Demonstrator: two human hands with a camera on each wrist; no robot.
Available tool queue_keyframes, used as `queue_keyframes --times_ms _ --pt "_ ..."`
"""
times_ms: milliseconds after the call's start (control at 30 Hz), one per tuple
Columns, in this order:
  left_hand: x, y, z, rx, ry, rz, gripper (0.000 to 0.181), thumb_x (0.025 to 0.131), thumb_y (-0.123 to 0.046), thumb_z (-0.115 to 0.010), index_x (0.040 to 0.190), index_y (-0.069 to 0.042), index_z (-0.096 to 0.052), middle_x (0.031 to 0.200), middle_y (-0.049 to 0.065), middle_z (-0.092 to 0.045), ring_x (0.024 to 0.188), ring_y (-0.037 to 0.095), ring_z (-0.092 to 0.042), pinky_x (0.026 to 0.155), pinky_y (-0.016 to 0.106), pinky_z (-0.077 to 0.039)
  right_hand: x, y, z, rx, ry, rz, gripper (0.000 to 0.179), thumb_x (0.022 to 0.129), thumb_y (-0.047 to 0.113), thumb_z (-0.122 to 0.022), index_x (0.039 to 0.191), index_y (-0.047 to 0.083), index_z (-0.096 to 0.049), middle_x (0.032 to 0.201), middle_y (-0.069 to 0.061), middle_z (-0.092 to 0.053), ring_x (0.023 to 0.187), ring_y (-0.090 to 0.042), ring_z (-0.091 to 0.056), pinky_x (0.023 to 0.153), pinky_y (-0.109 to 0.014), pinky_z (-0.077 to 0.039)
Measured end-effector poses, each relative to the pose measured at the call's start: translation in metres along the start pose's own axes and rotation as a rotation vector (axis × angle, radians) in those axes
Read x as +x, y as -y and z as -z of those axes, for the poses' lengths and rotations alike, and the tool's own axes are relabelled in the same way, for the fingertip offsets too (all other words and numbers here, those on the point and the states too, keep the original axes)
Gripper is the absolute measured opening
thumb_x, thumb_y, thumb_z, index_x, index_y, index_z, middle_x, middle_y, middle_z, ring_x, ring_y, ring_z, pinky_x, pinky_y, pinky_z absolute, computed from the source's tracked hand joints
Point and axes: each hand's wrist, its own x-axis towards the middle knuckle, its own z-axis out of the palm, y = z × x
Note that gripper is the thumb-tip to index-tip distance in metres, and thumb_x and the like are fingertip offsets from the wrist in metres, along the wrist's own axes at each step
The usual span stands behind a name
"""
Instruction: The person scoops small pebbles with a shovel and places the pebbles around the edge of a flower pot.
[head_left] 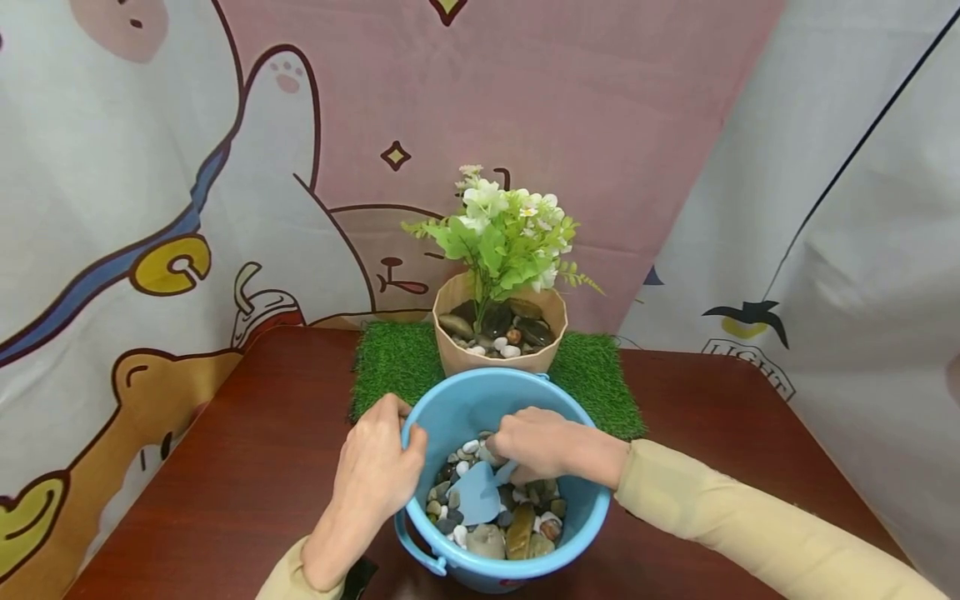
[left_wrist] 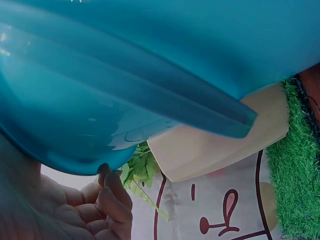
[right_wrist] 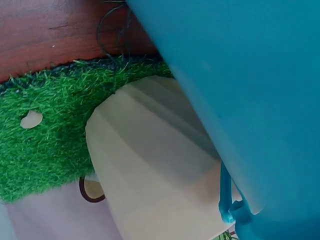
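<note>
A light blue bucket point(head_left: 480, 406) stands at the front middle of the table in the head view, with stones point(head_left: 486, 542) of mixed sizes and colours at its bottom. My left hand point(head_left: 380, 458) grips the bucket's left rim, thumb over the edge; its curled fingers also show at the rim in the left wrist view point(left_wrist: 112, 200). Inside the bucket, my right hand point(head_left: 543, 443) holds a small blue toy shovel point(head_left: 478, 496) by its handle, the blade lying over the stones. In the right wrist view the bucket's outer wall point(right_wrist: 250, 100) hides this hand.
Right behind the bucket, a beige faceted flowerpot point(head_left: 498, 364) holds stones and an artificial plant point(head_left: 510, 233) with white flowers. It stands on a green turf mat point(head_left: 600, 383). The bucket's handle point(head_left: 416, 546) hangs at its front left. A printed cloth point(head_left: 562, 100) hangs behind the brown table point(head_left: 247, 442).
</note>
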Motion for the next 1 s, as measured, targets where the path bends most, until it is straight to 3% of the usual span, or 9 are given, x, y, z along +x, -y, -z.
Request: queue_keyframes --times_ms 67,200,333,500,700,1000 --pt "0.000 0.000 0.000 0.002 0.000 0.003 0.015 0.085 -0.015 -0.055 0.094 -0.004 -0.060 0.077 0.004 -0.056 0.063 0.015 -0.051 0.056 0.028 -0.040 0.000 0.000 0.000 -0.023 -0.015 0.025 0.037 0.076 0.019 -0.076 0.064 0.020 -0.041 0.057 0.010 -0.025 0.051 -0.006 -0.021 0.050 -0.018 -0.021" --pt "-0.001 0.001 0.001 0.000 0.009 0.012 0.015 0.085 -0.015 -0.055 0.095 -0.004 -0.059 0.077 0.004 -0.056 0.063 0.015 -0.051 0.057 0.028 -0.040 -0.001 -0.001 0.000 -0.101 -0.045 0.075 0.020 0.076 0.023 -0.075 0.073 0.020 -0.056 0.059 0.012 -0.044 0.049 -0.003 -0.029 0.050 -0.017 -0.029" --pt "-0.001 0.001 0.001 0.001 0.009 0.011 0.015 0.085 -0.016 -0.055 0.094 -0.005 -0.059 0.077 0.004 -0.056 0.064 0.015 -0.051 0.057 0.029 -0.041 -0.002 -0.002 0.000 -0.140 -0.067 0.099 0.016 0.075 0.025 -0.075 0.076 0.021 -0.060 0.065 0.010 -0.056 0.049 -0.002 -0.033 0.051 -0.018 -0.032" --pt "-0.001 0.001 0.000 0.004 -0.002 0.002 0.014 0.085 -0.016 -0.055 0.094 -0.005 -0.059 0.077 0.004 -0.056 0.064 0.016 -0.052 0.058 0.030 -0.041 -0.003 -0.004 0.001 -0.130 -0.092 0.119 0.018 0.075 0.026 -0.075 0.074 0.022 -0.057 0.067 0.010 -0.057 0.050 -0.003 -0.036 0.052 -0.018 -0.032" --pt "0.000 0.001 0.000 0.005 0.009 0.007 0.016 0.085 -0.016 -0.054 0.095 -0.005 -0.059 0.077 0.004 -0.056 0.065 0.016 -0.052 0.057 0.030 -0.042 -0.006 -0.010 0.003 -0.113 -0.126 0.137 0.014 0.075 0.025 -0.075 0.087 0.023 -0.066 0.077 0.010 -0.064 0.060 -0.001 -0.054 0.059 -0.018 -0.042" --pt "0.000 0.001 0.000 0.001 -0.004 -0.004 0.015 0.086 -0.017 -0.054 0.094 -0.005 -0.059 0.078 0.004 -0.056 0.064 0.016 -0.052 0.058 0.030 -0.042 -0.008 -0.018 0.003 -0.101 -0.196 0.187 0.015 0.073 0.023 -0.075 0.085 0.024 -0.067 0.074 0.011 -0.060 0.060 0.000 -0.051 0.060 -0.017 -0.041"
